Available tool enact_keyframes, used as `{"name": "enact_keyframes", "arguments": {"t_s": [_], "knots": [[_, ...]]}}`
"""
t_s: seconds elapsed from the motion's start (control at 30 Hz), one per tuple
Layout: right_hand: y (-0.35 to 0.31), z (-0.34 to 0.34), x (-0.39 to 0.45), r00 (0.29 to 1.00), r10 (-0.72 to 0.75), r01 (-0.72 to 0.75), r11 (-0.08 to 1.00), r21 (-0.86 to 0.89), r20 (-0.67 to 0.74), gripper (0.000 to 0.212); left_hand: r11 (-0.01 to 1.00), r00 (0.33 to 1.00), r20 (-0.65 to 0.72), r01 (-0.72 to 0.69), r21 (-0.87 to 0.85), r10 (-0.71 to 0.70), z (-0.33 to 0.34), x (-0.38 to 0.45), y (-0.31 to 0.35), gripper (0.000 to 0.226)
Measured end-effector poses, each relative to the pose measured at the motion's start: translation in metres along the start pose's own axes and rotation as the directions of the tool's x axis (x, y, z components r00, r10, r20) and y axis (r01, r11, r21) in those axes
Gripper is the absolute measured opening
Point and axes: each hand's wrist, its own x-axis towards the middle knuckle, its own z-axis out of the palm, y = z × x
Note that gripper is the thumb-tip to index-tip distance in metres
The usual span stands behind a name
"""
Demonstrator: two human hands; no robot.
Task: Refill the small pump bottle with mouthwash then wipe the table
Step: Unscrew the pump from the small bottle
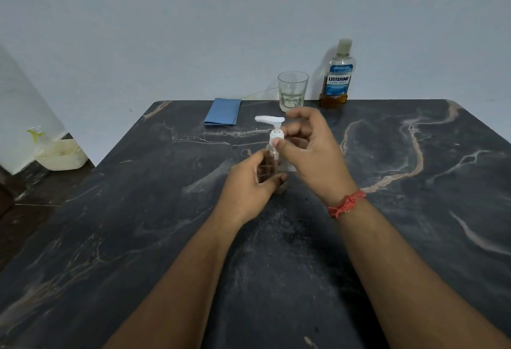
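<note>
Dark marble-patterned table (110, 238), pale veins, set against a plain grey-blue wall; small pump bottle (273, 155) taken as landmark, upright near the table's middle. Far left of the bottle, off the table: cream plastic basket (60, 155) on the floor, yellow-green spray nozzle (35, 133) just above it. Left of the bottle and behind it, near the far edge: folded blue cloth (223, 112), flat on the table. Against the bottle's lower left side: left hand (246, 182), fingers curled around the clear body, gripping it. Bottle itself: transparent, white pump head (269, 119) with spout pointing left, white collar below; contents not discernible. Against the bottle's right side: right hand (307, 152), thumb and fingertips pinched on the white collar, remaining fingers loosely curled; red thread band (347, 203) on the wrist. Behind the bottle, slightly right: clear drinking glass (292, 90), upright, a little clear liquid at the bottom. Further right of the glass, at the far edge: mouthwash bottle (336, 74), capped, blue Listerine Cool Mint label, amber liquid low in the base.
</note>
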Motion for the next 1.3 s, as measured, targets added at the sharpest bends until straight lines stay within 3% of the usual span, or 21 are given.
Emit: {"name": "enact_keyframes", "arguments": {"t_s": [0.2,0.3,0.47,0.6,0.73,1.03,1.17,1.3], "knots": [[-0.002,0.004,-0.003,0.999,0.027,-0.028,0.999,0.015,0.033,0.066,0.999,1.0,0.018,0.005,0.049,-0.006,-0.002,-0.003,0.008,0.04],[-0.003,0.006,-0.004,0.999,-0.017,0.017,1.0,-0.017,-0.03,0.059,0.999,1.0,0.007,0.002,0.045,-0.002,-0.002,-0.004,0.009,0.042],[-0.004,0.004,-0.004,0.999,0.033,-0.032,0.993,0.117,-0.009,0.054,0.999,1.0,0.014,0.002,0.036,-0.002,-0.002,-0.004,0.01,0.032],[-0.002,0.006,-0.005,1.0,-0.004,0.004,0.999,0.033,0.003,0.062,0.999,1.0,0.014,0.006,0.046,-0.006,-0.003,-0.005,0.011,0.036],[0.003,0.006,-0.003,1.0,-0.022,0.022,1.0,-0.003,-0.013,0.056,0.999,1.0,0.018,0.018,0.041,-0.019,-0.002,-0.005,0.011,0.041],[-0.011,0.003,-0.001,0.985,-0.05,0.104,0.936,0.338,-0.166,0.04,1.0,1.0,0.007,0.001,0.007,-0.001,-0.002,-0.004,0.008,0.028],[-0.026,-0.013,0.002,0.93,-0.026,0.236,0.806,0.543,-0.366,0.036,1.0,1.0,0.009,-0.012,0.007,0.012,-0.001,-0.005,0.007,0.032],[-0.026,-0.038,0.008,0.863,0.112,0.301,0.67,0.679,-0.493,0.025,1.0,1.0,0.007,-0.011,0.024,0.011,-0.001,-0.006,0.006,0.033]]}}
